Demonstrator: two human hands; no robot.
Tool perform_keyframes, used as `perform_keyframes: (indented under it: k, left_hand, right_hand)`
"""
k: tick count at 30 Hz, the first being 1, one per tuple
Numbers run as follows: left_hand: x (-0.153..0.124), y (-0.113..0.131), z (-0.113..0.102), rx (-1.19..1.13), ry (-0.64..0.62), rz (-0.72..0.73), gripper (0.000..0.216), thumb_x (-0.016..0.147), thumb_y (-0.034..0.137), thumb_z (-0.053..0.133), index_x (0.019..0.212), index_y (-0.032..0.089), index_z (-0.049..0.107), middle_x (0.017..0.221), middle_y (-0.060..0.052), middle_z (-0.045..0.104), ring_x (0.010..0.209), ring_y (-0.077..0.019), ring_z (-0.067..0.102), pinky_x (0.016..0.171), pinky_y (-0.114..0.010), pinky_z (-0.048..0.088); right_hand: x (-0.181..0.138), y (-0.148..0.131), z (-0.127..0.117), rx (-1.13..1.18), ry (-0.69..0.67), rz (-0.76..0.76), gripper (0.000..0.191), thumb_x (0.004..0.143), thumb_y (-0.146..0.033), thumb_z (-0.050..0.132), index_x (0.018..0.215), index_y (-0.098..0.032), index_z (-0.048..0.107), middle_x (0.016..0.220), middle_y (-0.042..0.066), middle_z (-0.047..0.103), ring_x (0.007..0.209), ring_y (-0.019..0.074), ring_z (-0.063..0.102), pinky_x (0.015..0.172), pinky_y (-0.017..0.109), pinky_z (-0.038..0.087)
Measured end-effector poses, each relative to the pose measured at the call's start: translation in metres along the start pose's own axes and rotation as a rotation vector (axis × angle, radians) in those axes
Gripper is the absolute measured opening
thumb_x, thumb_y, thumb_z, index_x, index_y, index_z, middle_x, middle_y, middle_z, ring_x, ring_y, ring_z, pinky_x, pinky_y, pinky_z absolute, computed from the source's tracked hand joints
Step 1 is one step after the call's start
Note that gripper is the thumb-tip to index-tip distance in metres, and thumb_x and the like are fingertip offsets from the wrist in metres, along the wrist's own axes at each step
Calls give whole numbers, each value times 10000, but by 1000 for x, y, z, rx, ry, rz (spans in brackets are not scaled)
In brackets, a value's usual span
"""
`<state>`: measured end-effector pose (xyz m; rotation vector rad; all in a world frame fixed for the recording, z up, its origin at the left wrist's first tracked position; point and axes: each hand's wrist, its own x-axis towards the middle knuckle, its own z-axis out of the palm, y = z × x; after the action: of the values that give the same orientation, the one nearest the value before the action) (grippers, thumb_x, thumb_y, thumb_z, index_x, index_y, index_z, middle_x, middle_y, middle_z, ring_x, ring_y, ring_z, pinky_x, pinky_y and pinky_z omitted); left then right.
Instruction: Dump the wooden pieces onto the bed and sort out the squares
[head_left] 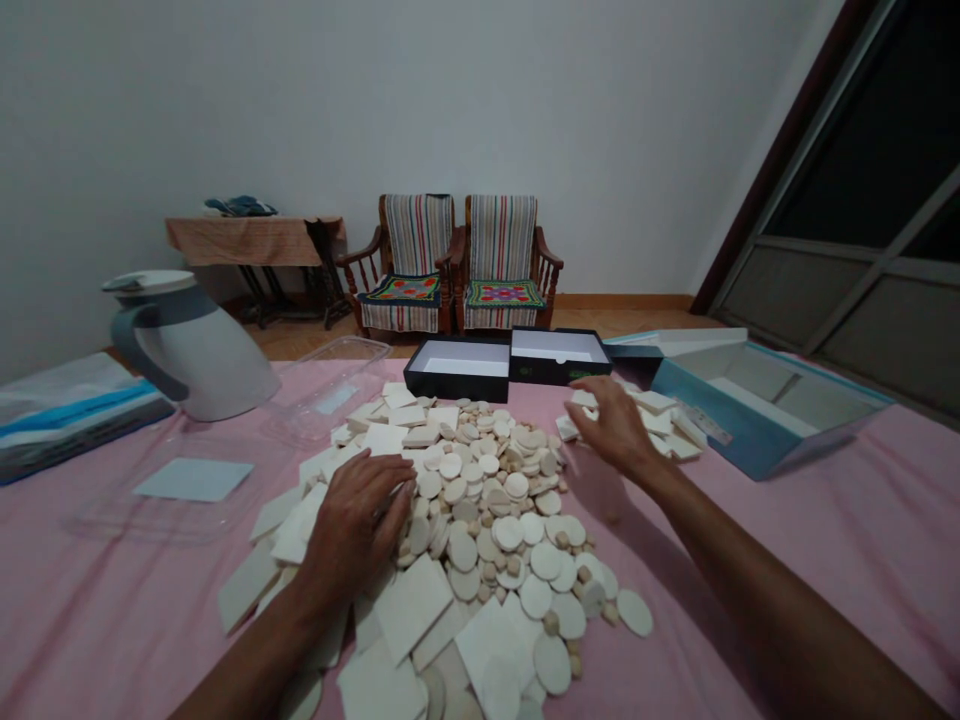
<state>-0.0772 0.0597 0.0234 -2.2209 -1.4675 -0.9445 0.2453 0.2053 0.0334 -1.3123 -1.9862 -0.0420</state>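
A wide heap of pale wooden discs (465, 550) and square wooden tiles (412, 605) covers the middle of the pink cloth. Small wooden beads or cubes (551, 622) are mixed among them. My left hand (364, 515) rests on the heap's left side, palm down, its fingers stretched loosely and thumb apart; nothing shows in it. To the right of the heap, my right hand (616, 425) hovers at a smaller pile of square tiles (664, 420), thumb and fingers apart with nothing visible between them. Part of that pile is hidden behind the hand.
Two black boxes with white insides, a left one (457, 370) and a right one (561, 358), stand behind the heap. A blue box (742, 410) is at right. Clear plastic trays (195, 490), a white-grey jug (199, 350) and a plastic package (75, 410) lie left.
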Motion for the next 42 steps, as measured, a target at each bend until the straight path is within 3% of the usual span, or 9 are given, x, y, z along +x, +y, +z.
perform_keyframes:
  k: [3, 8, 13, 16, 21, 28, 33, 36, 42]
  left_hand:
    - [0, 1, -2, -5, -9, -7, 138, 904, 235, 510, 968, 199, 628, 957, -56, 718, 946, -206, 657, 977, -471, 439]
    - [-1, 3, -2, -13, -16, -22, 141, 903, 226, 502, 958, 199, 628, 965, -56, 719, 950, -205, 662, 985, -481, 439]
    - [-1, 3, -3, -24, -30, -28, 135, 897, 208, 511, 965, 200, 628, 967, -49, 717, 958, -207, 660, 985, -494, 439]
    - [0, 3, -3, -24, -27, -20, 133, 893, 199, 518, 972, 195, 625, 962, -47, 717, 949, -205, 661, 982, -493, 438]
    - [0, 2, -2, -18, -25, -4, 131, 889, 201, 524, 965, 192, 630, 963, -48, 717, 949, -211, 659, 979, -491, 437]
    - [-2, 0, 1, -19, -30, -8, 140, 898, 219, 512, 964, 195, 633, 980, -54, 716, 961, -211, 657, 991, -478, 428]
    - [-2, -1, 2, -8, -35, -24, 149, 897, 237, 513, 974, 198, 635, 977, -57, 719, 959, -214, 658, 1000, -482, 426]
    - [0, 0, 0, -7, -21, -33, 158, 897, 250, 509, 963, 203, 645, 971, -56, 723, 945, -214, 664, 993, -478, 438]
    - [2, 0, -10, -15, 31, -65, 168, 895, 271, 515, 948, 200, 658, 958, -51, 729, 930, -211, 669, 981, -439, 458]
  right_hand:
    - [12, -42, 32, 170, -208, -127, 246, 820, -228, 540, 1028, -156, 650, 1019, 105, 670, 941, 215, 595, 875, 346, 435]
    - [34, -103, 75, 126, -491, -138, 302, 869, -201, 478, 1116, -209, 652, 1108, 86, 672, 1053, 222, 563, 895, 360, 396]
    - [42, -131, 98, 70, -502, -36, 262, 856, -255, 505, 1055, -189, 663, 1086, 115, 671, 1039, 265, 557, 883, 421, 377]
    - [44, -132, 99, 101, -464, 12, 228, 812, -213, 532, 998, -192, 663, 1037, 84, 673, 966, 220, 577, 842, 358, 402]
    - [44, -92, 67, 183, -318, 39, 254, 815, -168, 448, 960, -159, 657, 958, 61, 664, 865, 158, 575, 772, 264, 420]
    - [22, 29, 5, 89, 32, 250, 254, 767, -251, 454, 834, -150, 677, 815, 77, 663, 746, 196, 574, 718, 316, 435]
    - [9, 59, -15, -113, 207, 426, 328, 786, -257, 453, 1013, -157, 667, 1027, 149, 641, 1001, 301, 554, 853, 467, 422]
    - [9, 32, -8, 2, 192, 282, 312, 794, -238, 470, 1034, -156, 650, 1066, 153, 620, 1023, 289, 549, 886, 472, 421]
    - [6, -73, 34, 360, -231, -139, 180, 800, -175, 530, 920, -178, 663, 928, 74, 672, 883, 193, 598, 829, 341, 457]
